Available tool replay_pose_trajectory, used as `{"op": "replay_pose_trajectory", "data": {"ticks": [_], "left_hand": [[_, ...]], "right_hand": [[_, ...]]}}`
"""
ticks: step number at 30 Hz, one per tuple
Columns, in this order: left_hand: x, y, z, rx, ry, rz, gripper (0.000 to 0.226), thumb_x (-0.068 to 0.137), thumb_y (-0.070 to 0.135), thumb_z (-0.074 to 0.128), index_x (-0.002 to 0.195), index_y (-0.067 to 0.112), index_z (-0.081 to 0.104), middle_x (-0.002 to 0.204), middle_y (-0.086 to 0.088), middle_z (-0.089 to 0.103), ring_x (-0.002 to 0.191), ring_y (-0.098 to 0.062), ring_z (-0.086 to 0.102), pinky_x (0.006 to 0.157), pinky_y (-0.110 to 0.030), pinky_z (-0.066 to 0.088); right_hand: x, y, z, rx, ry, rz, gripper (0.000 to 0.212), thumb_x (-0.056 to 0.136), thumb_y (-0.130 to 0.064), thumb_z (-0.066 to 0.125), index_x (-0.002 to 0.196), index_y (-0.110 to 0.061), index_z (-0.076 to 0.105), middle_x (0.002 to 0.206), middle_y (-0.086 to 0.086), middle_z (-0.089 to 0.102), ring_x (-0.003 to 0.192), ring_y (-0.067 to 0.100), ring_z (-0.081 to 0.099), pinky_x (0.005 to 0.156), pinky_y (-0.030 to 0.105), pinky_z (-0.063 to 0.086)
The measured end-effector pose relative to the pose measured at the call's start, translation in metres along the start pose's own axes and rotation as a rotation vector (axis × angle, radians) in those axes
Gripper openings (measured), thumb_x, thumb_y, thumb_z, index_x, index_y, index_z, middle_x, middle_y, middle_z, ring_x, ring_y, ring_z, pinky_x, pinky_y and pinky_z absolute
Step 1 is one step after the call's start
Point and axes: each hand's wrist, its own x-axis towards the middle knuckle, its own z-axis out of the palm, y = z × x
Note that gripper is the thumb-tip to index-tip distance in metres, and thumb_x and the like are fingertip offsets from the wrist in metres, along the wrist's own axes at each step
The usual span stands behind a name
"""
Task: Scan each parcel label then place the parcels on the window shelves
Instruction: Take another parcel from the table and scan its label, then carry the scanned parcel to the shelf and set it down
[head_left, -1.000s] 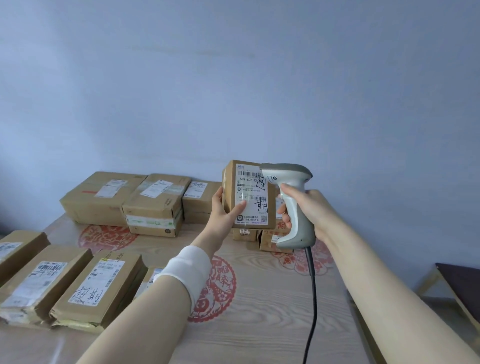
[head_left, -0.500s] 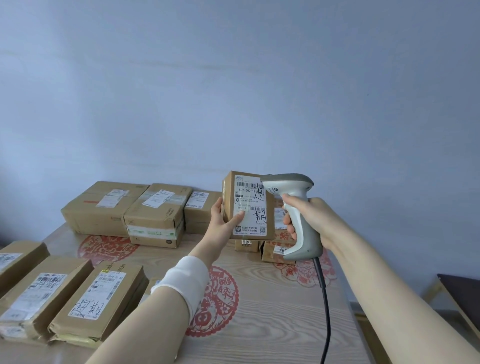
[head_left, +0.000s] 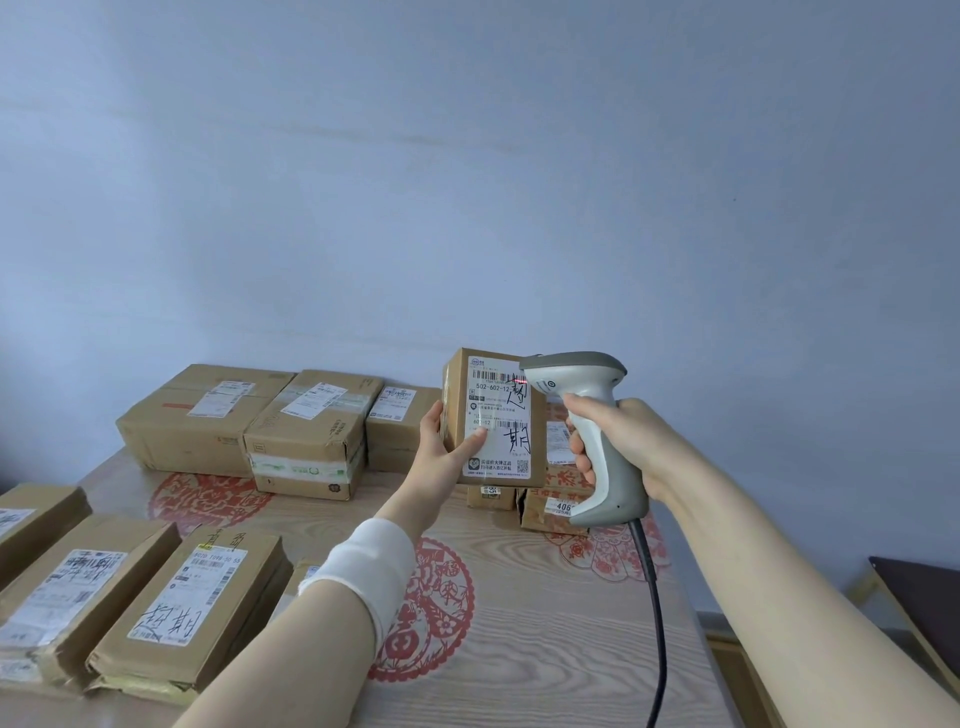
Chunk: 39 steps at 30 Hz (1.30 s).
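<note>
Left hand (head_left: 441, 449) clamps a small parcel (head_left: 493, 415) upright, thumb on its label (head_left: 500, 418); right hand (head_left: 618, 441) wraps the scanner (head_left: 587, 431) handle.

The parcel hangs above the table (head_left: 545, 623), label facing the camera, the scanner's nose just beside its top edge with a red glint on the barcode, so the scan looks under way. Many boxes lie on the table: three at the back (head_left: 291, 426), several at front left (head_left: 171, 613), more behind the held one. No window shelves show, so most of the job appears left.
</note>
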Motion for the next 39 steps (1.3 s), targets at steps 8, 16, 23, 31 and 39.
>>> {"op": "replay_pose_trajectory", "data": {"ticks": [8, 16, 23, 31, 39], "left_hand": [[-0.004, 0.001, -0.001, -0.013, 0.012, 0.008, 0.079, 0.091, 0.019, 0.060, 0.150, 0.020, 0.007, 0.139, -0.001, 0.044, 0.120, -0.016, 0.050, 0.102, -0.033, 0.041], [-0.035, 0.006, -0.041, -0.056, 0.214, -0.023, 0.079, 0.089, 0.030, 0.062, 0.149, 0.020, 0.013, 0.138, -0.001, 0.048, 0.120, -0.018, 0.052, 0.110, -0.041, 0.034], [-0.103, 0.003, -0.137, -0.208, 0.498, -0.097, 0.085, 0.076, 0.041, 0.074, 0.145, 0.021, 0.028, 0.125, -0.009, 0.062, 0.106, -0.024, 0.064, 0.096, -0.046, 0.048], [-0.231, 0.044, -0.282, -0.280, 0.761, -0.021, 0.043, 0.091, 0.026, 0.060, 0.129, 0.008, 0.050, 0.113, -0.012, 0.068, 0.093, -0.023, 0.069, 0.074, -0.033, 0.058], [-0.387, 0.058, -0.454, -0.361, 1.026, 0.022, 0.077, 0.079, 0.037, 0.072, 0.143, 0.015, 0.034, 0.113, -0.008, 0.070, 0.099, -0.025, 0.069, 0.077, -0.038, 0.056]], "right_hand": [[0.002, 0.003, 0.000, 0.024, 0.001, -0.011, 0.030, 0.092, -0.028, 0.058, 0.082, -0.001, 0.059, 0.055, 0.007, 0.058, 0.041, 0.016, 0.051, 0.042, 0.023, 0.044], [0.010, 0.006, 0.038, 0.162, -0.158, 0.006, 0.036, 0.092, -0.032, 0.057, 0.075, 0.000, 0.056, 0.044, 0.005, 0.057, 0.034, 0.015, 0.048, 0.037, 0.020, 0.042], [0.010, 0.014, 0.130, 0.284, -0.428, 0.100, 0.032, 0.090, -0.033, 0.059, 0.080, -0.004, 0.056, 0.057, 0.007, 0.057, 0.040, 0.014, 0.049, 0.039, 0.020, 0.042], [-0.051, -0.007, 0.305, 0.217, -0.704, 0.137, 0.035, 0.089, -0.038, 0.058, 0.078, -0.005, 0.057, 0.058, 0.005, 0.055, 0.043, 0.014, 0.047, 0.040, 0.021, 0.041], [-0.139, -0.030, 0.517, 0.170, -0.932, 0.205, 0.036, 0.091, -0.037, 0.055, 0.073, -0.005, 0.053, 0.054, 0.004, 0.052, 0.038, 0.012, 0.045, 0.037, 0.020, 0.039]]}}
